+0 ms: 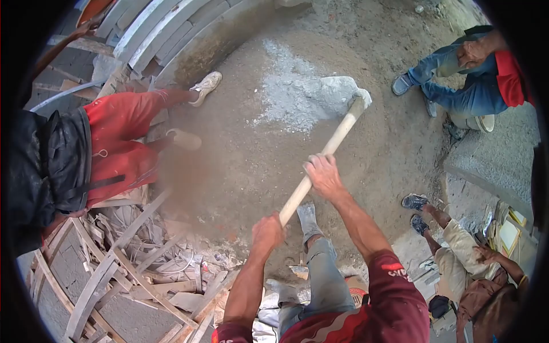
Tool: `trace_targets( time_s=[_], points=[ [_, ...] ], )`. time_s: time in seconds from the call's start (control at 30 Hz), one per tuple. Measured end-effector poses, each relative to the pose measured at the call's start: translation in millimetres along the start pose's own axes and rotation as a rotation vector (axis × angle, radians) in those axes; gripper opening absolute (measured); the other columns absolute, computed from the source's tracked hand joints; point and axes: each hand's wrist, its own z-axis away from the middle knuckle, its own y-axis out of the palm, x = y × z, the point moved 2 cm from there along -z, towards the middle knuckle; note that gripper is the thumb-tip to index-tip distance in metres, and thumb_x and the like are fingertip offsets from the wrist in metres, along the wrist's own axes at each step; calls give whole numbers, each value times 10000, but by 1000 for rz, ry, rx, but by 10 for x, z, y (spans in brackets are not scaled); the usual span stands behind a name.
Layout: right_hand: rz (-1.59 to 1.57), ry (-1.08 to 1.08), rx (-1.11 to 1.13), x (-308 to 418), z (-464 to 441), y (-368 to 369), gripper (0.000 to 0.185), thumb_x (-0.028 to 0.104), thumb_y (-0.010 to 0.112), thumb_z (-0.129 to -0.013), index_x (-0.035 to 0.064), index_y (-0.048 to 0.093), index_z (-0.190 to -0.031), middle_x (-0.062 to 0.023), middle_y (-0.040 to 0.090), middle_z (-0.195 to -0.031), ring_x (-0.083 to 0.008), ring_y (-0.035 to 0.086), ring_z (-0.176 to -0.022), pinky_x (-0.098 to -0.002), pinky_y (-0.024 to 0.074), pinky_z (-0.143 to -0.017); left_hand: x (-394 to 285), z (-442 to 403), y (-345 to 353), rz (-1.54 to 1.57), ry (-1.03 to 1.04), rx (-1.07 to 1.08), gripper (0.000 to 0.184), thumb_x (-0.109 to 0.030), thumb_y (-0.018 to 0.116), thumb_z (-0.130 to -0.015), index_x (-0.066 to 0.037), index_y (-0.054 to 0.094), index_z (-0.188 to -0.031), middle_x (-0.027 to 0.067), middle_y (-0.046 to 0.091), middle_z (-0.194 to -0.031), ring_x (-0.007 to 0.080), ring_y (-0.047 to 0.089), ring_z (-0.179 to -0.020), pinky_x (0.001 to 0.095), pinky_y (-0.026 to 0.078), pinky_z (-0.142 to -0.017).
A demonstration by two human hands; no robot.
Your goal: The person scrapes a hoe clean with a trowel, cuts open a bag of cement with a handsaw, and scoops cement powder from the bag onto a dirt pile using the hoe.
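Both of my hands are wrapped round a long pale wooden handle [297,194]. My left hand [267,232] grips its lower end, close to my body. Further up the shaft, my right hand [325,176] holds it near the middle. At the far end of the handle is a tool head [361,98] coated in grey powder; its exact shape is hidden. It rests at the right edge of a patch of light grey powder [291,91], which lies on brown sandy material [240,137].
A person in red trousers [123,140] stands at left. Another in jeans [477,86] sits at upper right by a bucket [486,123]. A third person [463,251] is at lower right. Scrap wood [114,257] lies lower left; curved pieces [154,37] are stacked upper left.
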Motion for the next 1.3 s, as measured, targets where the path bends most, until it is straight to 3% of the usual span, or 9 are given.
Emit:
trace_targets(
  time_s=[0.1, 0.13, 0.3, 0.4, 0.67, 0.73, 0.9, 1.1, 1.3],
  points=[
    [-310, 611, -491, -87, 332, 369, 496, 212, 633, -728, 61, 433, -1156, -183, 397, -1229, -326, 411, -1159, -432, 316, -939, 81, -151, 585, 79, -46, 31, 343, -266, 644, -720, -32, 543, -949, 189, 637, -857, 341, 621, -827, 427, 491, -737],
    [-308, 612, -476, -158, 318, 496, 496, 212, 633, -728, 61, 433, -1156, -183, 397, -1229, -326, 411, -1159, -432, 316, -939, 81, -151, 651, 113, -31, 40, 340, -265, 645, -717, -36, 543, -947, 192, 636, -852, 340, 621, -826, 429, 490, -734],
    [-1950, 1466, -604, -791, -157, 808, 391, 269, 647, -805, 44, 444, -1052, -94, 530, -852, -208, 560, -737, -373, 476, -627, 264, -326, 1033, 154, -46, 36, 316, -235, 633, -710, -63, 547, -961, 168, 642, -834, 332, 623, -815, 424, 491, -730],
    [-1679, 1293, -492, -476, -325, 542, 383, 295, 681, -777, 45, 460, -967, -41, 497, -675, -136, 490, -524, -278, 429, -464, 495, -516, 1376, 304, 5, -46, 372, -217, 668, -677, -61, 556, -996, 182, 635, -855, 337, 614, -843, 414, 486, -741],
    [-1180, 911, -759, -234, -313, -124, 278, 214, 641, -805, 28, 465, -914, -25, 491, -650, -108, 478, -488, -255, 416, -438, 185, -542, 1444, 784, 74, -52, 318, -137, 654, -666, -30, 584, -957, 206, 623, -858, 358, 604, -850, 396, 479, -727],
    [-1322, 984, -519, -411, -396, -181, 256, 205, 637, -806, 37, 469, -903, -28, 492, -648, -113, 483, -485, -258, 418, -430, 100, -324, 1272, 786, 93, -114, 326, -147, 658, -664, -35, 587, -961, 204, 622, -858, 350, 610, -837, 396, 477, -715],
    [-1732, 997, -687, 216, 376, -513, 254, 219, 649, -792, 70, 458, -869, -44, 492, -641, -148, 488, -472, -277, 438, -429, 552, 592, 1259, 367, 68, -260, 285, -195, 640, -684, -85, 599, -945, 188, 631, -835, 347, 609, -816, 446, 481, -729],
    [-2281, 1175, -662, 1267, 2091, -437, 298, 228, 678, -765, 92, 442, -887, -75, 485, -671, -244, 514, -578, -420, 470, -561, 1462, 2005, 1201, -75, 205, -182, 260, -222, 638, -671, -98, 610, -898, 170, 634, -770, 350, 616, -753, 445, 490, -692],
    [-2189, 1380, -1325, 2499, 4121, -125, 306, 164, 665, -745, 33, 441, -906, -108, 504, -677, -252, 525, -543, -400, 476, -498, 1822, 2795, 1405, -438, 548, -92, 229, -201, 615, -657, -107, 618, -866, 178, 624, -725, 364, 608, -709, 452, 486, -657]
  ],
)
